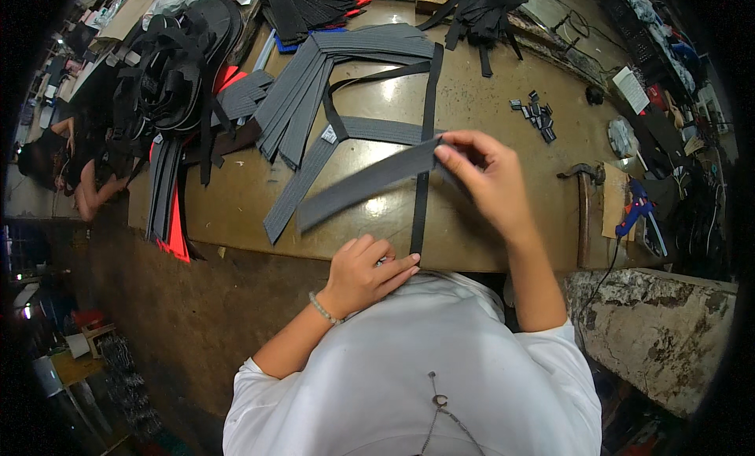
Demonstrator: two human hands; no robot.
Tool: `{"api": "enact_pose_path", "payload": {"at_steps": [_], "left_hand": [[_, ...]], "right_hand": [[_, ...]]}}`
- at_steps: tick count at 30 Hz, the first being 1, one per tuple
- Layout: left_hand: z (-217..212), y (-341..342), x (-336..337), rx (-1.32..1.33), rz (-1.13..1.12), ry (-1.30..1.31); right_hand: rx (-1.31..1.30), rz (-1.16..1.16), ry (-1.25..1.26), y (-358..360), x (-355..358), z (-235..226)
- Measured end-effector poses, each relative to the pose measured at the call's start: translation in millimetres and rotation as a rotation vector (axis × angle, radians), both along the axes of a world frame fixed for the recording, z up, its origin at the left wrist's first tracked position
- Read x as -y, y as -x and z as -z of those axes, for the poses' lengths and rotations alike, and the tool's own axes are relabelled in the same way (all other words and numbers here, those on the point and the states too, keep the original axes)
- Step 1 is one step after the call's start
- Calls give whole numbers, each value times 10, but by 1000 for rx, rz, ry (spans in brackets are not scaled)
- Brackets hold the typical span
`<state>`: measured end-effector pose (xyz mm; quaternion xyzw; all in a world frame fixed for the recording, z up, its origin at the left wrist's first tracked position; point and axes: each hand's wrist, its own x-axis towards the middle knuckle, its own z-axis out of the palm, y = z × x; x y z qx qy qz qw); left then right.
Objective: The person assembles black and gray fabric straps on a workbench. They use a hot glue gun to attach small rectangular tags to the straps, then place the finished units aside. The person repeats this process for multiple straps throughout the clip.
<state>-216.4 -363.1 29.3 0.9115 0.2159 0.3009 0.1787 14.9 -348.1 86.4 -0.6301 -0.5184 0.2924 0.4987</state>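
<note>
Two hands busy | right hand (484,177) pinches grey strap (362,185) end, frame centre | left hand (366,271) pins narrow black strap (422,189) at counter (487,236) edge, lower centre | risk: grey strap could slip askew if the pinch loosens

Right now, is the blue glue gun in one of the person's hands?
No, the blue glue gun lies at the table's right end, apart from the right hand, which holds a grey strap.

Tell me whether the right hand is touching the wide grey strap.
Touching. The head view shows the right hand pinching the end of the wide grey strap between thumb and fingers, lifting it over the workbench.
</note>
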Motion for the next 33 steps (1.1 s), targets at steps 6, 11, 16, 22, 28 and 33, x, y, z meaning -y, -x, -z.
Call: {"api": "enact_pose_path", "payload": {"at_steps": [6,11,16,22,28,33], "left_hand": [[17,-6,-3,6,-5,10],[24,-10,15,-9,-23,8],[9,-26,2,-8,-17,0],[-293,-68,-79,-142,78,217],[-313,-454,-616,-78,-161,158],[-157,-580,-581,-136,-173,89]], "right_hand": [[320,147,-47,175,54,488],[454,151,-137,119,71,603],[586,140,-165,156,26,573],[726,120,-188,130,56,676],[851,62,-125,142,145,387],[388,767,-122,-1006,1181,105]]}}
